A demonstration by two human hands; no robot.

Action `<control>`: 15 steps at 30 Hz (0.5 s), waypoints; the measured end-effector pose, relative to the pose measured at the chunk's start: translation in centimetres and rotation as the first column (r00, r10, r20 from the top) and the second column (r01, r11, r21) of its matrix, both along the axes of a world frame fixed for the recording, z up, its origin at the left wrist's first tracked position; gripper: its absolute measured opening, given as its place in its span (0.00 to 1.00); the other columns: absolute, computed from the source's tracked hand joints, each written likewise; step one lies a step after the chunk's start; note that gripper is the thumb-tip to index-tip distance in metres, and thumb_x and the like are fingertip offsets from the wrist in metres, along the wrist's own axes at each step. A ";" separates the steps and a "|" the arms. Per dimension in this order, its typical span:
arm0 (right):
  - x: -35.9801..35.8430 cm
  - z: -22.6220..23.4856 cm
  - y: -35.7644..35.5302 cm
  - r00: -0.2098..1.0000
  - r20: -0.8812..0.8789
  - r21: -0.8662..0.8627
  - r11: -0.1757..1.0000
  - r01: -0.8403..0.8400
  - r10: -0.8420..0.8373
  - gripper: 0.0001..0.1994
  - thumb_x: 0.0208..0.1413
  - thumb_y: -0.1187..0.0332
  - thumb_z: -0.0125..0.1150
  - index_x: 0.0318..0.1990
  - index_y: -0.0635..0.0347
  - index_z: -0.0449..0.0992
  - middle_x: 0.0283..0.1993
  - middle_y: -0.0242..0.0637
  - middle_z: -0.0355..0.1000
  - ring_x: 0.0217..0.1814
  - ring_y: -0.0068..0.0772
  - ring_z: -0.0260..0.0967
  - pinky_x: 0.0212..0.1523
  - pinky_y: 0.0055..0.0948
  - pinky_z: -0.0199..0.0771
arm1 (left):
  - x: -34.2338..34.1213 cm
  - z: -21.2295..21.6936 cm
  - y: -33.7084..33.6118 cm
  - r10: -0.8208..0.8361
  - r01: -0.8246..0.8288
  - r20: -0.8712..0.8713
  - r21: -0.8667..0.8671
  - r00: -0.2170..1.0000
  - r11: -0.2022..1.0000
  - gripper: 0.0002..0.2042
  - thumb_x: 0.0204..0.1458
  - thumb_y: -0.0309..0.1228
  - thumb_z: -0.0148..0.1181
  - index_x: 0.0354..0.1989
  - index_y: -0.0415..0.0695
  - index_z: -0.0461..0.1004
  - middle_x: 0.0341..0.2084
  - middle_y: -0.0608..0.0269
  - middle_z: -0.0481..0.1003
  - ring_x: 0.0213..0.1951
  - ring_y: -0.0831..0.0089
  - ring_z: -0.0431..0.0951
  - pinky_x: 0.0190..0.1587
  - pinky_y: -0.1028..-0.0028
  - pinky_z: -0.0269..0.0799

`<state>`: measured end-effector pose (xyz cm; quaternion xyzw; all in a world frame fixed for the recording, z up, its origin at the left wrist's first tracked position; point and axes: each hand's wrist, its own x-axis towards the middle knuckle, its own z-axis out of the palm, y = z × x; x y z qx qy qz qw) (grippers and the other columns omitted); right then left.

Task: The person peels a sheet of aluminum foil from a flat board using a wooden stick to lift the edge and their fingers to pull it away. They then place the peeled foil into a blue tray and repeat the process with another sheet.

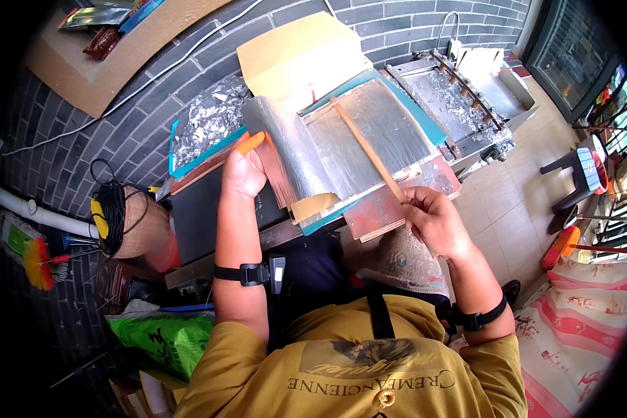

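A stack of silvery foil sheets (390, 129) lies on a teal board (435, 127). Its left part curls up into a roll (285, 146) with a reddish edge. My left hand (244, 173) grips that curled edge; an orange cover (251, 143) sits on one finger, and the other fingertips are partly hidden. My right hand (433, 221) is closed round the near end of a thin wooden stick (369, 152), which slants across the top sheet toward the far left. A brown paper flap (315, 207) shows under the roll's near end.
Left of the stack, a teal tray (175, 159) holds crumpled silver scraps (212, 115). An opened cardboard piece (299, 56) leans at the back wall. A metal machine (460, 97) littered with foil bits stands at right. A stool (577, 177) is on the floor further right.
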<state>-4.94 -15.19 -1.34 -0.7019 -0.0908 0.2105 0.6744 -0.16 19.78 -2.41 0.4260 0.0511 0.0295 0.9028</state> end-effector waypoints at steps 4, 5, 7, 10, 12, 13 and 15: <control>0.6 -1.0 -0.4 0.998 -0.029 0.037 0.998 0.055 -0.054 0.10 0.56 0.77 0.50 0.45 0.68 0.71 0.24 0.26 0.65 0.17 0.12 0.57 0.16 0.15 0.55 | 0.1 -0.1 -0.4 0.024 -0.024 0.011 0.010 1.000 1.000 0.12 0.55 0.30 0.51 0.47 0.45 0.71 0.43 0.62 0.76 0.47 0.68 0.75 0.51 0.67 0.70; 0.6 -0.8 -0.4 0.997 -0.037 0.034 0.997 0.072 -0.071 0.09 0.56 0.77 0.50 0.43 0.68 0.71 0.24 0.26 0.65 0.19 0.13 0.57 0.18 0.16 0.56 | 0.1 -0.2 -0.5 0.028 -0.028 0.007 0.013 1.000 1.000 0.12 0.56 0.30 0.51 0.47 0.45 0.71 0.43 0.62 0.75 0.47 0.68 0.75 0.51 0.67 0.69; 0.7 -0.2 -0.4 0.994 -0.048 0.032 0.994 0.100 -0.098 0.08 0.57 0.76 0.50 0.41 0.68 0.73 0.23 0.25 0.65 0.22 0.14 0.58 0.22 0.17 0.57 | 0.1 -0.3 -0.2 0.005 -0.005 0.002 -0.019 1.000 1.000 0.12 0.55 0.30 0.51 0.47 0.45 0.71 0.43 0.62 0.75 0.47 0.68 0.75 0.51 0.67 0.69; 1.0 -0.6 -0.6 0.990 -0.065 0.071 0.989 0.128 -0.124 0.08 0.57 0.75 0.50 0.41 0.67 0.72 0.22 0.25 0.64 0.20 0.14 0.57 0.21 0.17 0.57 | 0.2 -0.5 0.0 -0.019 0.019 0.011 -0.031 1.000 0.999 0.12 0.55 0.30 0.51 0.47 0.45 0.71 0.43 0.62 0.76 0.47 0.68 0.75 0.51 0.67 0.69; 1.2 -0.4 -0.8 0.987 -0.074 0.070 0.987 0.148 -0.143 0.08 0.57 0.75 0.50 0.41 0.67 0.72 0.21 0.25 0.64 0.19 0.13 0.57 0.19 0.17 0.55 | 0.1 -0.5 0.1 -0.018 0.019 0.012 -0.016 1.000 1.000 0.12 0.55 0.30 0.52 0.47 0.45 0.71 0.43 0.62 0.75 0.47 0.68 0.75 0.51 0.67 0.69; 1.3 -0.2 -0.9 0.985 -0.079 0.069 0.985 0.157 -0.151 0.08 0.57 0.75 0.50 0.41 0.67 0.72 0.21 0.25 0.64 0.18 0.13 0.56 0.18 0.17 0.55 | 0.0 -0.5 0.2 -0.012 0.012 0.006 -0.003 1.000 1.000 0.12 0.55 0.30 0.52 0.47 0.45 0.71 0.43 0.62 0.75 0.47 0.68 0.75 0.51 0.67 0.69; 1.2 -0.1 -1.2 0.979 -0.081 0.074 0.978 0.195 -0.189 0.08 0.57 0.75 0.50 0.42 0.67 0.72 0.20 0.24 0.63 0.17 0.13 0.56 0.17 0.16 0.53 | -0.2 -0.4 0.5 0.024 -0.024 -0.001 0.018 1.000 1.000 0.12 0.55 0.31 0.52 0.47 0.45 0.71 0.44 0.61 0.75 0.47 0.68 0.75 0.52 0.67 0.69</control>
